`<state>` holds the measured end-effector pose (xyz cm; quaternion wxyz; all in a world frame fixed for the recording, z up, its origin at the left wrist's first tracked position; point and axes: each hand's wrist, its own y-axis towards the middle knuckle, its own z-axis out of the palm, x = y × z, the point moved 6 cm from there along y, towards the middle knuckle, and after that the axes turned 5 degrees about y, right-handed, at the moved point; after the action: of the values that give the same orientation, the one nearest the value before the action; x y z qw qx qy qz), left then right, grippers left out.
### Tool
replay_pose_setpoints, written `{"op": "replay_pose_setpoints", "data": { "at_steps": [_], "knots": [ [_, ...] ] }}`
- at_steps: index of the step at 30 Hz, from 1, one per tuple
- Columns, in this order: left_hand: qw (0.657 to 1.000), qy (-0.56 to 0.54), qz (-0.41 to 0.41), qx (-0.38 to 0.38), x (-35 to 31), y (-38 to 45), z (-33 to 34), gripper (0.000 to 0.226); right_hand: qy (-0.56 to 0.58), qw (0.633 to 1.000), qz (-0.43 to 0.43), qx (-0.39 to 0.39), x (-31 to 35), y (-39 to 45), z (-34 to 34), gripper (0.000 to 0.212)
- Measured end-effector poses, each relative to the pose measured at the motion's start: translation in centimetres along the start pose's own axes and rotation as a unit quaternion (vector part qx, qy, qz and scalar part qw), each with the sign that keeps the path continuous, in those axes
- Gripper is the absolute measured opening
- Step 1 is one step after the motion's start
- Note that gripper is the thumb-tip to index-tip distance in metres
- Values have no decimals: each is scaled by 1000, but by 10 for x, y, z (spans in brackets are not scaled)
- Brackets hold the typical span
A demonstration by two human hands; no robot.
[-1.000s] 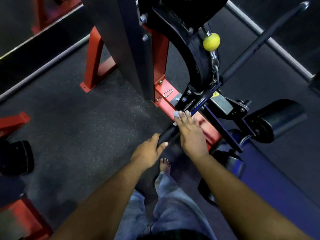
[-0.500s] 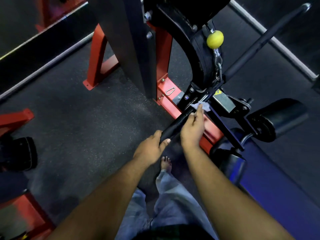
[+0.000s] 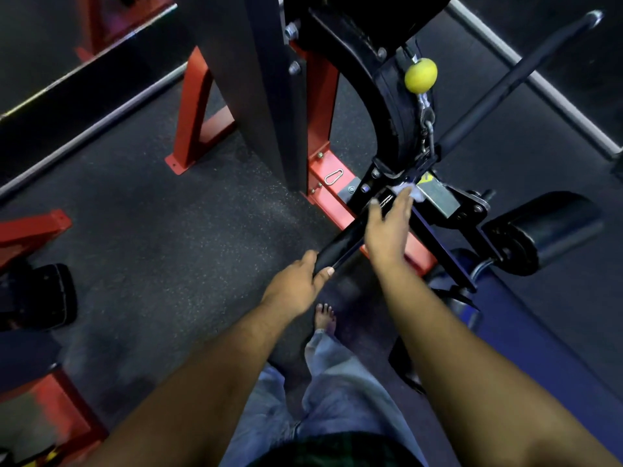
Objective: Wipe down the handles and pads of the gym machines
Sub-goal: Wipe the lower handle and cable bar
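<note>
A long black pull bar hangs across a red and black cable machine. Its near grip (image 3: pixel 340 242) runs down toward me. My left hand (image 3: pixel 296 284) is closed around the near end of that grip. My right hand (image 3: pixel 387 227) lies on the bar higher up, near the centre clamp, pressing a small white cloth (image 3: pixel 409 191) against it under the fingertips. The far half of the bar (image 3: pixel 505 89) slopes up to the right. A black roller pad (image 3: pixel 553 230) sticks out at the right.
A yellow ball stopper (image 3: pixel 420 75) hangs on the cable above the bar. Red frame legs (image 3: pixel 199 112) stand on the dark rubber floor. A blue seat pad (image 3: pixel 539 348) lies at the right. My bare foot (image 3: pixel 325 318) is below the bar. Another black pad (image 3: pixel 37 298) sits at far left.
My right hand has slid up the bar with the cloth, from near my left hand toward the centre clamp. My left hand has kept its hold on the grip end.
</note>
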<state>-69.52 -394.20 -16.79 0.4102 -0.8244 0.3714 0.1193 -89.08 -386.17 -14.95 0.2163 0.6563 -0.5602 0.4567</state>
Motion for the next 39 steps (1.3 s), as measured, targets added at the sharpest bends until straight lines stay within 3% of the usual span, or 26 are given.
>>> {"op": "replay_pose_setpoints", "data": {
  "at_steps": [4,6,9,11,12,16,18,21,23,26,29,34,39],
  "knots": [
    [1000,2,1,0,1,0,0,46,-106,993,-47,8,7,20,-13,71],
    [1000,2,5,-2,0,-1,-1,46,-159,980,-110,50,1,-4,-9,69],
    [1000,-5,8,-3,0,0,0,45,-296,909,-246,160,-10,-40,1,72],
    [1000,-8,9,-4,0,0,0,45,-396,851,-309,154,-7,-23,-8,75],
    [1000,-7,11,-8,1,0,0,45,-419,844,-307,135,-4,-6,-17,76],
    [1000,10,11,-24,2,-1,0,47,-402,873,-251,112,0,29,-34,76],
    [999,14,12,-26,1,-3,0,47,-365,876,-275,155,-3,0,-16,78],
    [999,19,11,-30,2,-4,-4,49,-377,795,-396,264,-15,-49,1,76],
    [999,25,-2,-36,6,-6,-7,49,-397,762,-443,254,-10,-31,-7,69],
    [999,21,-32,-37,15,-12,-10,53,-405,833,-338,169,-2,24,-30,62],
    [998,21,-36,-45,15,-16,-12,56,-343,889,-263,151,-8,6,-27,67],
    [998,24,-39,-49,13,-17,-12,55,-254,910,-251,211,-22,-86,12,68],
    [997,28,-39,-53,12,-19,-12,55,-164,976,-125,66,-6,-8,-1,61]
  ]
}}
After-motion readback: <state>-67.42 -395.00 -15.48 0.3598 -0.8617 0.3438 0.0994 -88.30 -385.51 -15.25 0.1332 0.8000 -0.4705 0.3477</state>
